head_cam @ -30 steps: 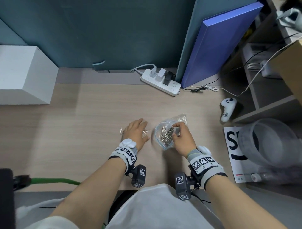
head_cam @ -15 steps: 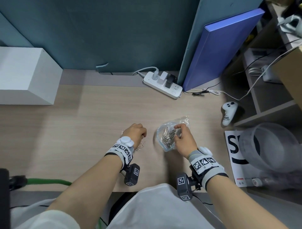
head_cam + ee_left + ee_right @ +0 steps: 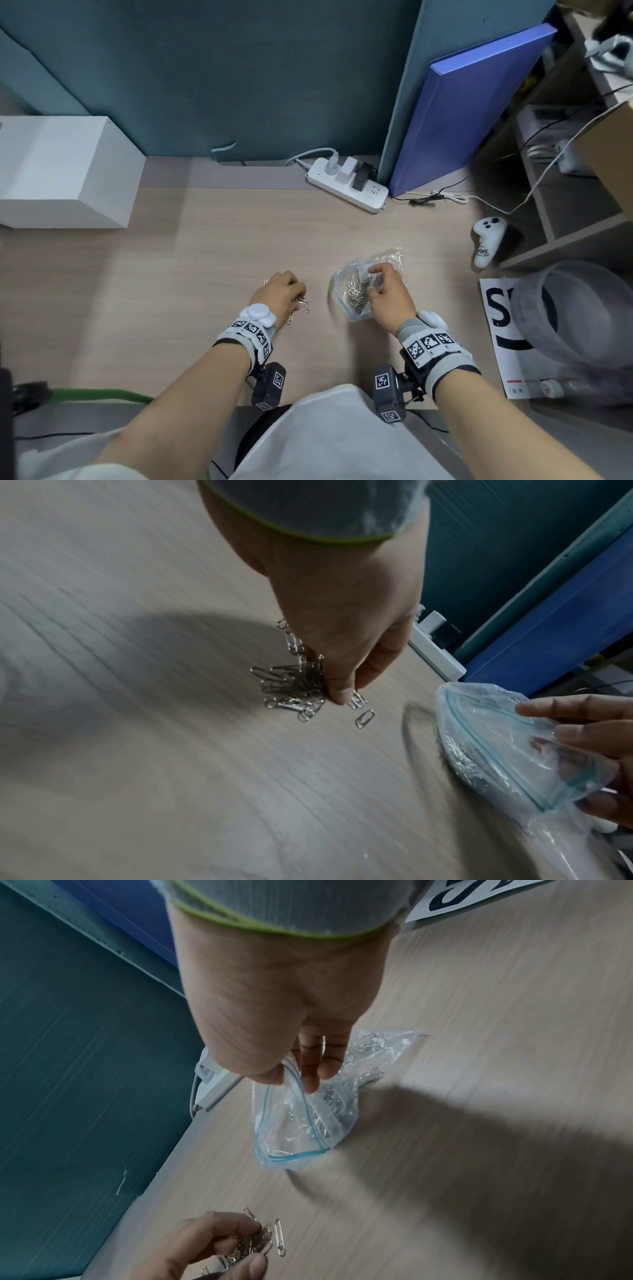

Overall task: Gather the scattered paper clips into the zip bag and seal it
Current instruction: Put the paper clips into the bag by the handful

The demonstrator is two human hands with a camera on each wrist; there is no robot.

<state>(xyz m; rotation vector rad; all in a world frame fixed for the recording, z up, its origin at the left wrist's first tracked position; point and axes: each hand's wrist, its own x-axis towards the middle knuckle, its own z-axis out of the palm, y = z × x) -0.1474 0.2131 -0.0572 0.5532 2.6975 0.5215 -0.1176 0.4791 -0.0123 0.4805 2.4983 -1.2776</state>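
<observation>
The small, light, slippery silver wire paper clips (image 3: 294, 691) are pinched by the left hand (image 3: 346, 631); the limp clear blue-zippered plastic zip bag (image 3: 301, 1123) is gripped at its near rim by the right hand (image 3: 274, 1010).

Note the zip bag (image 3: 356, 291): clear plastic with a blue zip strip, its mouth open and facing left, lying on the desk right of centre and holding a mass of silver clips. To its left, well apart, find the loose clips (image 3: 294, 691), bunched in a small pile.
</observation>
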